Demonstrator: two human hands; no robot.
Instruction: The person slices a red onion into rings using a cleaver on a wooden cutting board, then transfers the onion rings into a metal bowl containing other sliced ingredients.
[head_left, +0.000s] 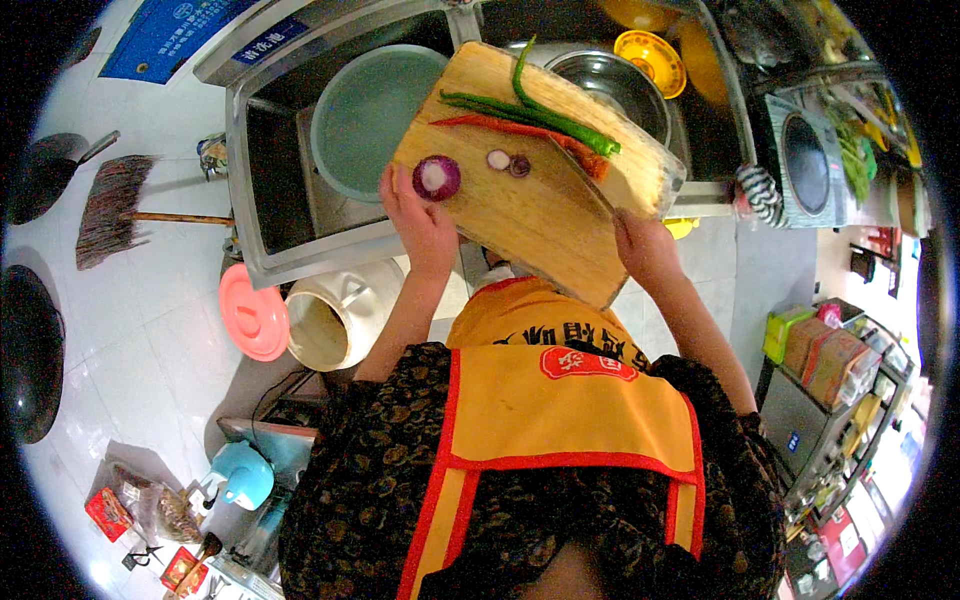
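Note:
A wooden cutting board [530, 220] lies slantwise in front of me, overlapping the sink's near edge. My left hand [422, 225] is closed on its left edge, beside a cut purple onion [436, 178]. Two smaller onion pieces [508, 162] sit near the middle. Toward the far side rest long green chilies [540, 115] and a red chili [490, 124], with reddish pieces [596, 165] at their right end. My right hand [648, 248] grips the board's right edge. From its fingers a thin dark edge, like a knife blade [585, 180], runs toward the chilies; its handle is hidden.
Beyond the board is a metal sink [340, 235] with a pale green basin [365, 115], a steel bowl [640, 95] and a yellow patterned bowl [652, 62]. A white bucket [325, 325], a pink lid [254, 312] and a broom [115, 212] are at left. Shelves [830, 400] stand at right.

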